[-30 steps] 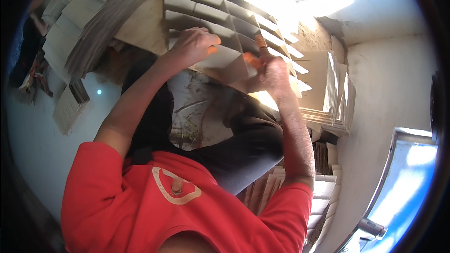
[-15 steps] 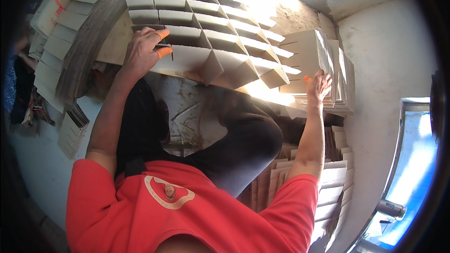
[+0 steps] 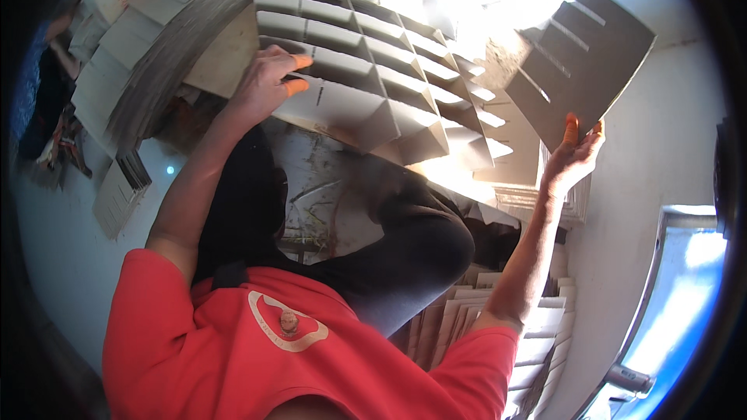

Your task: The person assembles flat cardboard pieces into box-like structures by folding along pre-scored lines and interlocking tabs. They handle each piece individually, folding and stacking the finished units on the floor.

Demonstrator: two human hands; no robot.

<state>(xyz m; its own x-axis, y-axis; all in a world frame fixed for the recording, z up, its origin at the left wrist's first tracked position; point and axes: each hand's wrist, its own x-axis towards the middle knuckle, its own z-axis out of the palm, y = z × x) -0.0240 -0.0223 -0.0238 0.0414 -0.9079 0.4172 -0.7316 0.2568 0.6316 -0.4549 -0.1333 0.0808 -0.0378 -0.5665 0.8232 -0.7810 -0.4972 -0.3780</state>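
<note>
My left hand point(image 3: 268, 85), orange covers on thumb and forefinger, is at the left end of a cardboard divider grid point(image 3: 342, 97). Its thumb lies in front of the nearest strip and its forefinger behind, pinching that strip. The grid stands upright on a board, made of long strips crossed by shorter pieces. Out to the right, my right hand point(image 3: 572, 159) grips the lower corner of a slotted cardboard sheet point(image 3: 599, 54), its thumb on the near face. The sheet is raised and tilted, with several slits along its left side. Fingers behind it are partly hidden.
Beneath the raised sheet a stack of slotted cardboard point(image 3: 513, 128) stands beside the grid. More sheets point(image 3: 537, 327) lean at lower right. A long curved row of cardboard pieces point(image 3: 171, 54) runs along the left. A small bundle point(image 3: 120, 198) sits on the floor. A wall point(image 3: 622, 148) rises at right.
My right hand has taken a slotted sheet from the stack and lifted it up to the right. My left hand keeps its place on the grid; the whole view has shifted slightly.
</note>
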